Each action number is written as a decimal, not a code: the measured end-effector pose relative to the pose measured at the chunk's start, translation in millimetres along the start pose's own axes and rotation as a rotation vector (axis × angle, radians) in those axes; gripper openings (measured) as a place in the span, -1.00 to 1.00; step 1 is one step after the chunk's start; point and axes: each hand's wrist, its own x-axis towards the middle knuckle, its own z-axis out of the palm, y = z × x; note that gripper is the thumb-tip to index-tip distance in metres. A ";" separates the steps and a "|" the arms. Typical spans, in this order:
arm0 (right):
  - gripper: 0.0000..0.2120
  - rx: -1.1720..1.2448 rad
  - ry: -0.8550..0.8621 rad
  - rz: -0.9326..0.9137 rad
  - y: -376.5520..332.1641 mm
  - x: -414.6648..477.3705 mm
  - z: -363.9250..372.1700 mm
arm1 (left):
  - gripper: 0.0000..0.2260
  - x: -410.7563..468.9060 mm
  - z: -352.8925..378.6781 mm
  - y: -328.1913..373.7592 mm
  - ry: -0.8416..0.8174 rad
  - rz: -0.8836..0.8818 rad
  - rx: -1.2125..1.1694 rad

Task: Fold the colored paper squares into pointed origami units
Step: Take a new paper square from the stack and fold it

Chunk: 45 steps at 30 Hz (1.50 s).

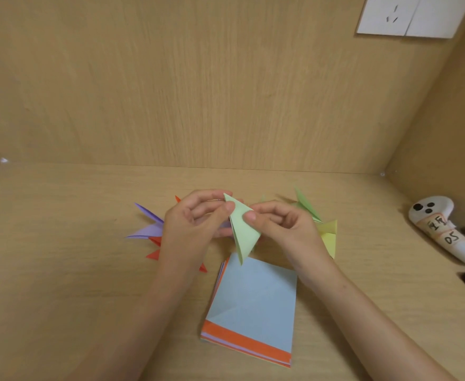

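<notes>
Pinched between left hand (192, 224) and right hand (283, 226), thumbs on its face: pale green triangle (243, 229), point down, over the far edge of the paper stack (253, 306). Half hidden behind the hands: purple units (149, 228), yellow units (330, 235).

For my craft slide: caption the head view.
The left hand and right hand pinch a pale green folded triangle above the paper stack.

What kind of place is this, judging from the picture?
Likely an indoor craft corner: a wood-grain desk enclosed by matching wall panels, a white wall socket, and a stack of colored paper squares.
</notes>
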 end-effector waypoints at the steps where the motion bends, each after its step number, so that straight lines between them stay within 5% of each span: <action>1: -0.97 0.014 -0.003 0.021 0.2 -0.4 0.6 | -0.91 0.1 0.6 -0.1 0.001 -0.003 -0.003; 16: -0.94 -0.094 0.065 -0.015 0.3 1.1 -2.5 | -0.91 -0.6 1.5 1.2 0.062 -0.011 0.106; 28: -0.66 0.035 0.064 0.060 2.3 1.3 -5.5 | -0.91 -2.6 4.1 -0.7 0.096 -0.031 0.006; 37: -0.95 -0.018 0.081 0.013 1.5 1.9 -6.2 | -0.86 -3.1 2.1 -1.9 0.040 0.005 0.154; 42: -0.72 0.019 0.059 0.025 0.1 1.8 -4.9 | -0.89 -3.0 3.1 -0.1 0.082 -0.009 0.110; 45: -0.74 0.035 0.068 0.016 -0.3 2.4 -4.7 | -0.89 -3.9 2.7 1.0 0.092 -0.012 0.093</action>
